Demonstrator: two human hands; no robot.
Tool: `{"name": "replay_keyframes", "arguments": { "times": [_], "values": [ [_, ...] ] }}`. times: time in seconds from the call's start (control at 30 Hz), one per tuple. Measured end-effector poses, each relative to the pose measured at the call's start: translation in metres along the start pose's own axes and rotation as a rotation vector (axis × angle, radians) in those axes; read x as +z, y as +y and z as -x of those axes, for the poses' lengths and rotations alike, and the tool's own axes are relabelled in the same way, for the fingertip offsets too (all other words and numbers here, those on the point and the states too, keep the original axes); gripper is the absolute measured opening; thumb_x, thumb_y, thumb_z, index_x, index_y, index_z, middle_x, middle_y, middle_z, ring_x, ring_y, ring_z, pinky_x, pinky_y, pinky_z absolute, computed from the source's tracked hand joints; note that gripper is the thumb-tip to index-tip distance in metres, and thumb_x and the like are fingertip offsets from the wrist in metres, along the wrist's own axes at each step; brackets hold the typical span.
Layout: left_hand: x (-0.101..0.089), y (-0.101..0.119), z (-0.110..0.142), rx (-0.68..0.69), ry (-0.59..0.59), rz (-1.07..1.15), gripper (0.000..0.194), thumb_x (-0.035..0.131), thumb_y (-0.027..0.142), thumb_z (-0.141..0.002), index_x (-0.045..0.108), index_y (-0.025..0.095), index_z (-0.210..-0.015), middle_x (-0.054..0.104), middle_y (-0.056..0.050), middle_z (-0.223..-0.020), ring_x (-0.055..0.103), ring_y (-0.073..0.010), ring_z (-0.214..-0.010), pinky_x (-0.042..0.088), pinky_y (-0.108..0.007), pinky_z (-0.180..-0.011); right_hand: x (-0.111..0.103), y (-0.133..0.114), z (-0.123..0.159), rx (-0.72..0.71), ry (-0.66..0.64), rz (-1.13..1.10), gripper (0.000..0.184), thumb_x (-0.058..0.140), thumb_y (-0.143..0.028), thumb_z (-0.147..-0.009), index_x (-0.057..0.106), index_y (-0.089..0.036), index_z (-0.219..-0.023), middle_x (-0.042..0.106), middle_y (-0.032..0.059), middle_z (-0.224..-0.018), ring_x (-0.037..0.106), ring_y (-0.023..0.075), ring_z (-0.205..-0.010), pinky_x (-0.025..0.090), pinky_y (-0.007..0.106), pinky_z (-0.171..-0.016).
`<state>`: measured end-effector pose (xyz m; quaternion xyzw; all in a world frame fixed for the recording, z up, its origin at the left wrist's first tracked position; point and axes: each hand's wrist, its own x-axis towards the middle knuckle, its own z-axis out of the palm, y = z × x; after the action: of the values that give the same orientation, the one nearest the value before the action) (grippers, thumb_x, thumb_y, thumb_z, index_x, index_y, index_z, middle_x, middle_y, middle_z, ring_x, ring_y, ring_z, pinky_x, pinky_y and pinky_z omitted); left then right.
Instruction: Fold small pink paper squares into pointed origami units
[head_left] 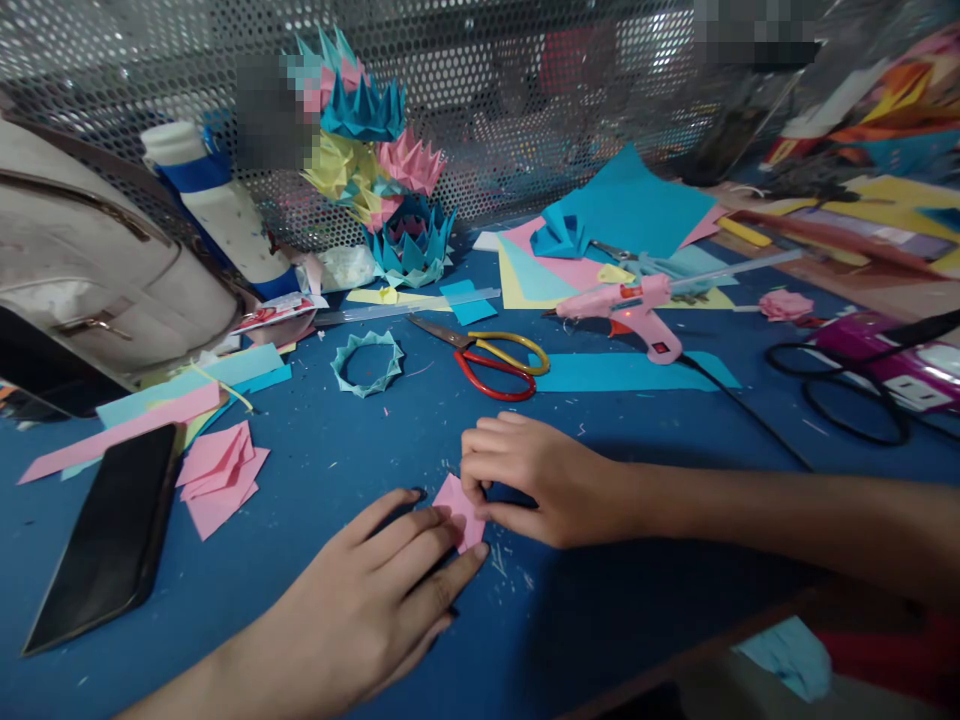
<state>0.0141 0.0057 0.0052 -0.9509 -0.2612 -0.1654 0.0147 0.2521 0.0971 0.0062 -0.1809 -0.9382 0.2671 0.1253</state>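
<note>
Simultaneously held pink paper (468,526), aligned eleven-to-five o'clock, under outspread left hand (384,592) at eight and pinched with right hand (538,480) at three.

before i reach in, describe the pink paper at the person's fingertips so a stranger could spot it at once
On the blue table, look toward the person's side, where the left hand and right hand nearly meet. A small pink paper lies at their fingertips. Unlike the pink paper pile beside the black phone, it has both hands on it.
</note>
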Motion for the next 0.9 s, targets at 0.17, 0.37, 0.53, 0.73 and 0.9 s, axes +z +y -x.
{"name": "replay_keyframes", "arguments": {
  "times": [0.17,0.37,0.53,0.73,0.9],
  "values": [
    [-0.002,0.0,-0.002,-0.003,0.008,0.007,0.039,0.032,0.025,-0.111,0.064,0.017,-0.132,0.07,-0.005,-0.115,0.059,-0.0208,-0.112,0.035,-0.041,-0.109,0.001,-0.002,0.001,0.003,0.008,0.028,0.008,0.058,-0.018,-0.093,0.059,-0.017,-0.086,0.057,0.0013,-0.088,0.045,0.0162,-0.08,0.028,0.031,-0.076],
    [-0.003,0.0,-0.003,-0.01,-0.003,0.011,0.039,0.033,0.025,-0.11,0.065,0.017,-0.13,0.069,-0.004,-0.116,0.059,-0.0205,-0.112,0.033,-0.04,-0.111,0.002,-0.002,0.001,-0.01,0.006,0.06,0.007,0.057,-0.019,-0.093,0.059,-0.017,-0.086,0.056,0.0015,-0.088,0.043,0.016,-0.079,0.027,0.032,-0.076],
    [-0.008,-0.001,-0.003,0.001,-0.054,0.046,0.037,0.036,0.026,-0.109,0.063,0.015,-0.133,0.068,-0.008,-0.117,0.06,-0.0236,-0.113,0.042,-0.045,-0.107,0.002,-0.003,0.001,-0.009,0.018,0.054,0.009,0.057,-0.02,-0.094,0.059,-0.017,-0.085,0.056,0.0013,-0.087,0.043,0.0158,-0.078,0.028,0.031,-0.075],
    [-0.021,-0.004,-0.004,0.015,-0.132,0.094,0.035,0.043,0.03,-0.106,0.063,0.016,-0.131,0.066,-0.014,-0.124,0.06,-0.0276,-0.119,0.045,-0.052,-0.108,0.002,-0.002,0.001,-0.011,0.017,0.066,0.011,0.056,-0.022,-0.095,0.059,-0.017,-0.085,0.057,0.002,-0.088,0.043,0.0162,-0.078,0.028,0.032,-0.075],
    [-0.023,-0.007,-0.002,0.034,-0.155,0.122,0.036,0.05,0.037,-0.104,0.062,0.018,-0.133,0.064,-0.014,-0.126,0.059,-0.0278,-0.122,0.042,-0.052,-0.11,0.003,-0.003,0.001,-0.026,0.027,0.073,0.012,0.054,-0.022,-0.096,0.059,-0.017,-0.086,0.057,0.0022,-0.088,0.043,0.0162,-0.078,0.028,0.032,-0.075]
  ]
}}
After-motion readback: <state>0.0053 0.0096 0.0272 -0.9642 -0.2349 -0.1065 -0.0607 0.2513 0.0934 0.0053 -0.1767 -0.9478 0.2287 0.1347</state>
